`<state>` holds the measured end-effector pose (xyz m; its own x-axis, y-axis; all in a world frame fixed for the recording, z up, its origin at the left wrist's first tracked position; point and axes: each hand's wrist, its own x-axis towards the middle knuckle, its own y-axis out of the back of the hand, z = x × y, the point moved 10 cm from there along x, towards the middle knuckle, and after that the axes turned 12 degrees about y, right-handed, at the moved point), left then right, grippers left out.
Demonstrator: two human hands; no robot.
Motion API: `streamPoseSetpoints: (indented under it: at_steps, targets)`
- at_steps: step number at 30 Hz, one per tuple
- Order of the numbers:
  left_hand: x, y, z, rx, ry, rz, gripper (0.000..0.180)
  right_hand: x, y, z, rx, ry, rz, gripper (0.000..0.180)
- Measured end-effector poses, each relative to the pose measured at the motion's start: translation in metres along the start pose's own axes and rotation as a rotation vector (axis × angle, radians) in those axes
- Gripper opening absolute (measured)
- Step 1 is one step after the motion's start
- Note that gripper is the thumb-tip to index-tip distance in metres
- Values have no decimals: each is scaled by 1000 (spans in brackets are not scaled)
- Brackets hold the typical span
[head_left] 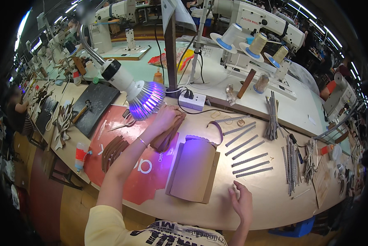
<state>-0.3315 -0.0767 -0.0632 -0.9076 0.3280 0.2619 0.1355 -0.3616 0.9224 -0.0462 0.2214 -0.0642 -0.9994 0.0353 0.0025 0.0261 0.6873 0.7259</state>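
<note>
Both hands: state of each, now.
Left hand: on the brown strips; whether it grips them cannot be told.
Right hand: open, holding nothing visible.

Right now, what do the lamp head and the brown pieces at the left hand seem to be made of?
The lamp head looks like polished metal: silvery, shiny ribs. The brown pieces at the left hand look like matt leather, possibly imitation: smooth curved layers.
</note>
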Motion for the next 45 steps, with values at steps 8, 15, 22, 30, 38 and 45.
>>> streamPoseSetpoints:
  at_steps: [8, 15, 22, 30, 38, 45]
  targets:
    - [-85, 65, 45, 277, -105, -27, 14, 9, 19, -44, -37, 170, 73, 37]
    - [-187, 175, 113, -56, -76, -464, 9, 25, 4, -122, 322, 457, -78, 52]
    - [-161, 185, 169, -477, -76, -483, 12, -3, -48, -192, 1207, 312, -510, 84]
    - [-134, 75, 125, -1047, 319, -641, 18, 17, -46, -79, 963, -27, -401, 29]
    - [-163, 15, 71, -1355, 686, -600, 23, 60, -53, -51, 810, 0, -430, 25]
    - [-181, -1, 66, -1431, 810, -473, 28, 64, -36, -25, 457, 44, -243, 31]
